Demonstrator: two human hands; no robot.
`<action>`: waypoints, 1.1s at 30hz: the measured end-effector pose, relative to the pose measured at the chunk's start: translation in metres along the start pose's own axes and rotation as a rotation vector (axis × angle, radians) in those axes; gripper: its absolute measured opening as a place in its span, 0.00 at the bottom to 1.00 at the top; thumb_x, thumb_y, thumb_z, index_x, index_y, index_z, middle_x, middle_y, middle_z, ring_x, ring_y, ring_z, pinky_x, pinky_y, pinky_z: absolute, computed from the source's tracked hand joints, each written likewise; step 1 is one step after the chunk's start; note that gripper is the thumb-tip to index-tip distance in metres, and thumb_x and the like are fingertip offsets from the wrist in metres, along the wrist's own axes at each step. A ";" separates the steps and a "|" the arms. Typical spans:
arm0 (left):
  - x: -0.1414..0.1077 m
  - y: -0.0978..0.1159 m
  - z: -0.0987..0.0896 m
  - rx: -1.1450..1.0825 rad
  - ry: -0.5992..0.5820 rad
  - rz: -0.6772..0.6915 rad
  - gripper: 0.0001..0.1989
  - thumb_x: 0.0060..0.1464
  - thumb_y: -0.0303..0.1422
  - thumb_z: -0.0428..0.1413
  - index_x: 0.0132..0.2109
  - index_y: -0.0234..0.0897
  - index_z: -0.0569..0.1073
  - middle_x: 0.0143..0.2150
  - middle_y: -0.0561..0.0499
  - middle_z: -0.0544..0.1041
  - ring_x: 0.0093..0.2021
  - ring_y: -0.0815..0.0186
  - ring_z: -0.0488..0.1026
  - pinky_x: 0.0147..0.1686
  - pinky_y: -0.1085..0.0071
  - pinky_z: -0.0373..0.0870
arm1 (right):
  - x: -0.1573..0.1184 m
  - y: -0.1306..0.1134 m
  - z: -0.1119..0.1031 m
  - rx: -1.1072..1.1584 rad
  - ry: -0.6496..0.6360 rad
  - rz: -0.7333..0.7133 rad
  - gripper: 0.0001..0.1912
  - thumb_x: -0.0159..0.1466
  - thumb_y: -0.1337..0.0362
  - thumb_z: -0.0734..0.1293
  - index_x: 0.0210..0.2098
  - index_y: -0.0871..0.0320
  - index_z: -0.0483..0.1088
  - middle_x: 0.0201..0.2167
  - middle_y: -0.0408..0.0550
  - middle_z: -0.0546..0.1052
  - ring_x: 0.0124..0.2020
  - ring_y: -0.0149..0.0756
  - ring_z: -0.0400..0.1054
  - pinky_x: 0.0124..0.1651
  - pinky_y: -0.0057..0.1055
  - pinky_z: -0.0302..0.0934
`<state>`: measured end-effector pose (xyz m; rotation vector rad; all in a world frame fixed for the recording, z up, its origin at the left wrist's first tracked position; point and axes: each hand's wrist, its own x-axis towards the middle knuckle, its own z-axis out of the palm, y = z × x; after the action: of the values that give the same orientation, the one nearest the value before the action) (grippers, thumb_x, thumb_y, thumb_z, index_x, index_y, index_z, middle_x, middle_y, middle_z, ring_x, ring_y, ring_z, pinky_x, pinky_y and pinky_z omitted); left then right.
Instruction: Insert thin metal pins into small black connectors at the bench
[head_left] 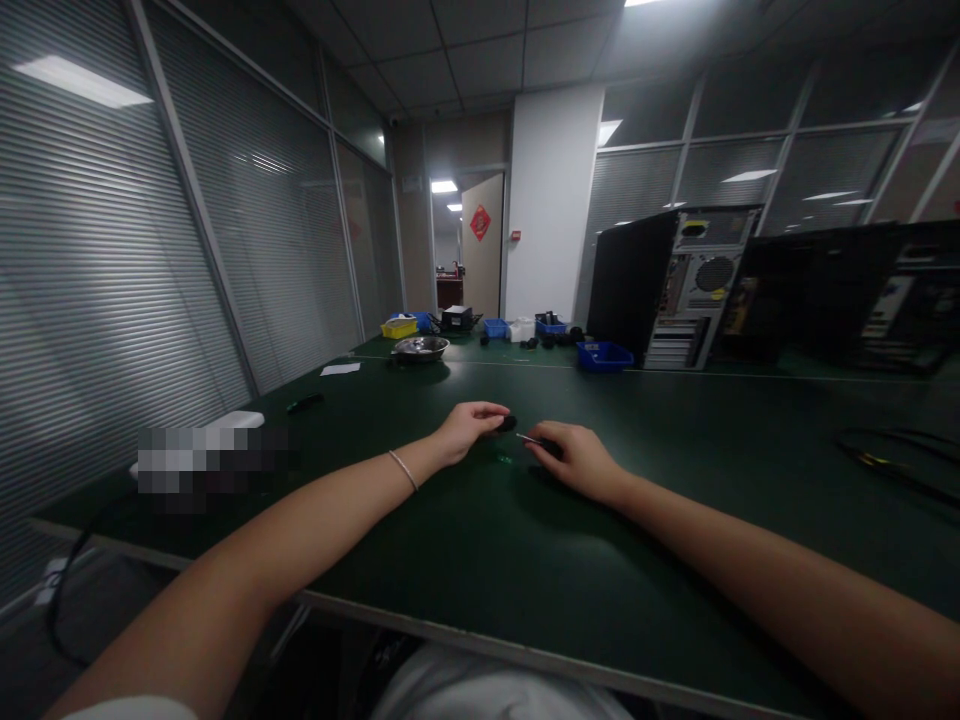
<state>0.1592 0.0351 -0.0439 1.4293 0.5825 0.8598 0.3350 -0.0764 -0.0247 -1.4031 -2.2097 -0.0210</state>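
My left hand [469, 430] is closed in a pinch on a small black rounded part [508, 423], held just above the table. My right hand [574, 458] grips a screwdriver [534, 440], its thin metal shaft pointing left toward the black part. A small gap seems to lie between the tip and the part. Fingers cover most of the tool's dark handle. Below the two hands, a small shiny green spot or piece [505, 459] shows on the green tabletop [420, 540]; I cannot tell which it is.
A metal bowl [420, 349], a yellow bin [399, 327] and a blue bin [604, 356] stand farther back, with several small black parts. Computer cases [675, 290] stand at the right rear. A black cable [900, 455] lies right; a white paper [340, 369] lies left.
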 end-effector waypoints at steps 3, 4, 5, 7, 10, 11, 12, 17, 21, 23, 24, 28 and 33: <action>-0.001 0.004 0.002 -0.140 0.010 -0.073 0.11 0.49 0.20 0.54 0.40 0.30 0.74 0.42 0.43 0.75 0.40 0.68 0.71 0.45 0.69 0.64 | 0.003 -0.005 0.004 -0.029 -0.021 -0.039 0.11 0.63 0.62 0.58 0.41 0.53 0.69 0.35 0.45 0.73 0.35 0.34 0.66 0.37 0.27 0.57; -0.002 0.006 0.003 -0.169 0.004 -0.091 0.11 0.50 0.19 0.53 0.40 0.30 0.74 0.43 0.43 0.74 0.40 0.68 0.71 0.46 0.69 0.64 | 0.004 -0.006 0.005 -0.046 -0.035 -0.049 0.12 0.63 0.61 0.58 0.42 0.53 0.69 0.36 0.45 0.73 0.35 0.34 0.66 0.36 0.27 0.57; -0.003 0.007 0.004 -0.193 -0.003 -0.105 0.11 0.50 0.18 0.52 0.40 0.29 0.74 0.43 0.42 0.74 0.41 0.67 0.71 0.47 0.69 0.63 | 0.005 -0.008 0.007 -0.068 -0.046 -0.055 0.12 0.62 0.61 0.58 0.43 0.53 0.69 0.37 0.46 0.73 0.35 0.34 0.67 0.36 0.27 0.57; -0.003 0.007 0.005 -0.235 -0.011 -0.121 0.10 0.50 0.18 0.52 0.39 0.28 0.74 0.43 0.42 0.74 0.42 0.67 0.71 0.49 0.69 0.62 | 0.006 -0.009 0.010 -0.106 -0.076 -0.059 0.13 0.61 0.59 0.60 0.44 0.53 0.69 0.38 0.46 0.72 0.36 0.35 0.67 0.36 0.28 0.57; -0.001 0.002 0.005 -0.287 -0.012 -0.115 0.09 0.50 0.18 0.52 0.38 0.28 0.75 0.41 0.42 0.74 0.42 0.67 0.70 0.51 0.68 0.60 | 0.008 -0.008 0.014 -0.139 -0.101 -0.050 0.13 0.61 0.58 0.60 0.42 0.54 0.70 0.39 0.47 0.71 0.35 0.34 0.67 0.35 0.27 0.57; 0.001 0.000 0.004 -0.299 -0.012 -0.108 0.09 0.50 0.18 0.52 0.37 0.28 0.75 0.41 0.42 0.74 0.42 0.67 0.70 0.52 0.68 0.59 | 0.008 -0.008 0.015 -0.141 -0.105 -0.046 0.13 0.61 0.58 0.60 0.42 0.54 0.70 0.39 0.47 0.71 0.35 0.34 0.67 0.35 0.27 0.57; 0.002 -0.002 0.002 -0.310 -0.013 -0.102 0.09 0.50 0.18 0.52 0.37 0.28 0.74 0.40 0.42 0.74 0.42 0.68 0.70 0.52 0.68 0.59 | 0.008 -0.007 0.015 -0.139 -0.108 -0.044 0.12 0.61 0.57 0.60 0.41 0.54 0.70 0.38 0.46 0.71 0.35 0.34 0.67 0.34 0.27 0.57; 0.005 -0.007 -0.001 -0.370 -0.037 -0.098 0.09 0.50 0.17 0.51 0.38 0.27 0.73 0.40 0.42 0.73 0.40 0.67 0.70 0.52 0.67 0.60 | 0.009 -0.003 0.018 -0.125 -0.077 -0.051 0.10 0.62 0.58 0.60 0.37 0.53 0.71 0.37 0.45 0.71 0.34 0.33 0.67 0.33 0.26 0.56; 0.003 -0.006 -0.001 -0.373 -0.025 -0.127 0.09 0.51 0.19 0.51 0.40 0.27 0.71 0.40 0.41 0.71 0.38 0.68 0.71 0.47 0.67 0.64 | 0.010 -0.002 0.022 -0.121 -0.053 -0.061 0.10 0.62 0.60 0.60 0.38 0.53 0.71 0.36 0.46 0.71 0.34 0.34 0.67 0.33 0.27 0.56; 0.002 -0.005 -0.001 -0.342 -0.038 -0.118 0.11 0.51 0.21 0.52 0.43 0.29 0.69 0.40 0.42 0.71 0.36 0.68 0.71 0.43 0.68 0.66 | 0.010 -0.003 0.022 -0.111 -0.036 -0.066 0.10 0.62 0.61 0.59 0.39 0.53 0.70 0.36 0.46 0.71 0.35 0.33 0.67 0.33 0.26 0.56; 0.001 -0.005 -0.001 -0.323 -0.053 -0.104 0.12 0.51 0.22 0.52 0.45 0.31 0.69 0.40 0.43 0.71 0.35 0.68 0.71 0.41 0.69 0.67 | 0.009 -0.003 0.022 -0.100 -0.025 -0.065 0.10 0.63 0.62 0.59 0.39 0.53 0.70 0.36 0.46 0.71 0.34 0.33 0.67 0.33 0.26 0.56; -0.001 -0.003 -0.001 -0.274 -0.115 -0.060 0.16 0.51 0.23 0.53 0.48 0.36 0.68 0.43 0.44 0.70 0.35 0.70 0.70 0.37 0.72 0.66 | 0.008 -0.003 0.021 -0.025 0.041 -0.039 0.08 0.62 0.64 0.59 0.38 0.55 0.68 0.36 0.46 0.70 0.33 0.31 0.66 0.33 0.25 0.56; -0.004 0.002 0.004 -0.219 -0.092 -0.079 0.12 0.51 0.22 0.52 0.44 0.33 0.71 0.43 0.44 0.71 0.32 0.73 0.68 0.34 0.75 0.64 | 0.007 0.002 0.019 0.084 0.177 0.014 0.06 0.60 0.66 0.60 0.35 0.57 0.68 0.34 0.46 0.69 0.32 0.31 0.64 0.34 0.26 0.57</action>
<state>0.1594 0.0292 -0.0418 1.2325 0.4570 0.7664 0.3264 -0.0640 -0.0383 -1.3185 -2.0321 -0.0454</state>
